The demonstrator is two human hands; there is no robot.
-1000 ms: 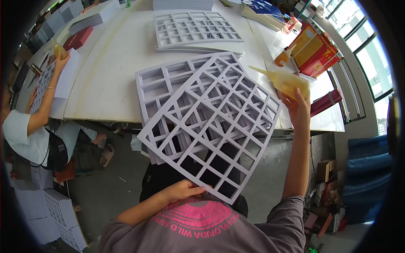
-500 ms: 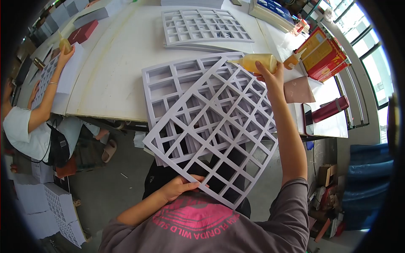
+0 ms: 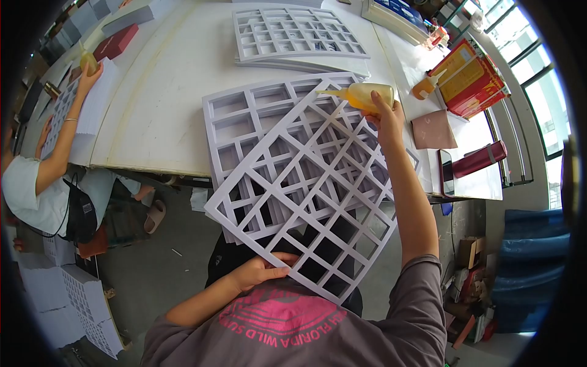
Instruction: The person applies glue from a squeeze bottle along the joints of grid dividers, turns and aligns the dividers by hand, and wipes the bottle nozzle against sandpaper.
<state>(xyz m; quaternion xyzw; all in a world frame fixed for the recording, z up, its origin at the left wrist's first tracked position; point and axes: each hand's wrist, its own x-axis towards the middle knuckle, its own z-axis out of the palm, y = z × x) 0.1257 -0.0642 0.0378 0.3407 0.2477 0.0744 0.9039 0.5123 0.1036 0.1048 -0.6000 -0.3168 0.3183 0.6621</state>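
Observation:
A white lattice sheet with many square openings (image 3: 299,212) lies slanted over my lap and the table edge. My left hand (image 3: 260,273) grips its lower border, thumb on top and fingers underneath. In my right hand (image 3: 386,116) is a squeeze bottle (image 3: 362,95) of yellowish liquid, tipped sideways. Its thin nozzle points left, at the sheet's upper border; whether the tip touches is unclear. Beneath the slanted sheet, more white lattice sheets (image 3: 211,131) lie piled, overhanging the table edge.
Another lattice stack (image 3: 299,58) lies farther back on the white table (image 3: 153,110). At right are a second squeeze bottle (image 3: 423,89), a red-yellow box (image 3: 469,79), a phone (image 3: 447,173) and a maroon flask (image 3: 481,159). A co-worker (image 3: 43,189) sits at left, holding a similar bottle (image 3: 89,62).
My right hand and the bottle have moved slightly left along the sheet's upper border, and more of the nozzle shows. My left hand keeps its grip.

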